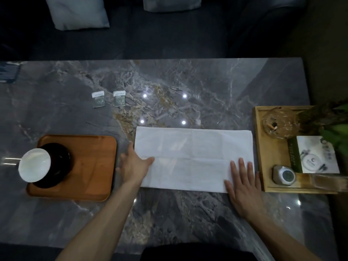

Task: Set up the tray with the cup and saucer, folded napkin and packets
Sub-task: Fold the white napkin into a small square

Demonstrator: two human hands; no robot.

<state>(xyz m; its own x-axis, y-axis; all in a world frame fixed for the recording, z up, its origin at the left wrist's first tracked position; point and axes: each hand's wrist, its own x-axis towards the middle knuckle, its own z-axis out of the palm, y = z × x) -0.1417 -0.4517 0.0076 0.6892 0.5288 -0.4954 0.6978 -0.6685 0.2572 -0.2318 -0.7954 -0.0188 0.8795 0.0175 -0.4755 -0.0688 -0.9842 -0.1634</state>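
While both hands (pixel 188 172) lie flat and spread, the napkin (pixel 192 159) spans between them.

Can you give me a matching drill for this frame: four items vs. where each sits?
Items:
1. cup
2. napkin
3. packets
4. ashtray

Places:
A. bare marble, far side of the table
B. in the light wooden tray on the right
C. on the dark saucer in the orange tray
D. spread flat mid-table under both hands (left hand, right hand)

Pairs: 1-C, 2-D, 3-A, 4-B
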